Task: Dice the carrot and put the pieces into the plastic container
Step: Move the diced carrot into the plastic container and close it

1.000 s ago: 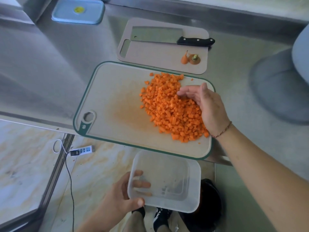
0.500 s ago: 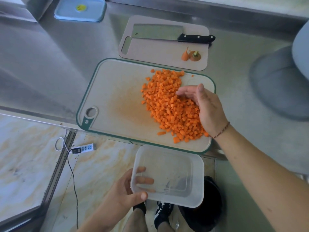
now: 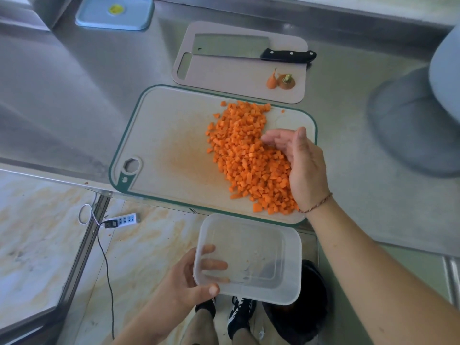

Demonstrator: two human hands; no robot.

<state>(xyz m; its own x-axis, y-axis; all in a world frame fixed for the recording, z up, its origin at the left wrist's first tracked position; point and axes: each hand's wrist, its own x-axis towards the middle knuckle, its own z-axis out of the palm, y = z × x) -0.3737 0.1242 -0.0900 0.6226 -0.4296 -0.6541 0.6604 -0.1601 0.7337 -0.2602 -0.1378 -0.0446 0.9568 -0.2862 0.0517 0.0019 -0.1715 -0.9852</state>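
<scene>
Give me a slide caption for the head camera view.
Right hand cups diced carrot on the cutting board; left hand holds the plastic container below its edge.

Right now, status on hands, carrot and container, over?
Left hand grips the empty plastic container below the board edge. Right hand open, cupped against the diced carrot on the cutting board. Path clear.
</scene>
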